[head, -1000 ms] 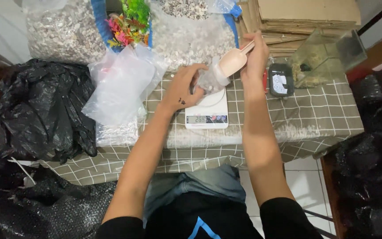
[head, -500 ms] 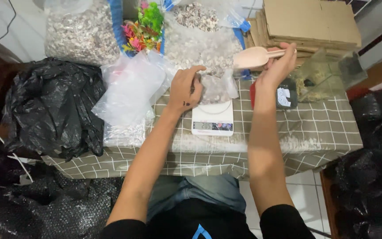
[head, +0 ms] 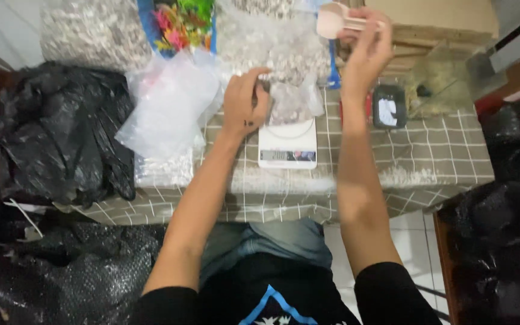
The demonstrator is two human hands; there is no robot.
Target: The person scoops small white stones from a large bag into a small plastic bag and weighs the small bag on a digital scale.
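A small clear plastic bag (head: 293,103) partly filled with pale pebbles stands on a white kitchen scale (head: 287,144). My left hand (head: 245,103) grips the left edge of that bag's mouth. Further back, my right hand (head: 365,51) holds a pale pink scoop (head: 334,19) by its handle, raised over a large clear sack of pale pebbles (head: 272,45). The scoop's bowl points left, and its contents are hidden.
A stack of empty clear bags (head: 167,108) lies left of the scale on the checked tablecloth (head: 428,156). Another pebble sack (head: 88,30), colourful plastic plants (head: 182,21), a dark phone (head: 389,107), cardboard (head: 440,24) and black bin bags (head: 49,138) surround the table.
My right hand has carried the scoop up and back from the small bag on the scale to the big sack. My left hand has stayed on the bag's edge.
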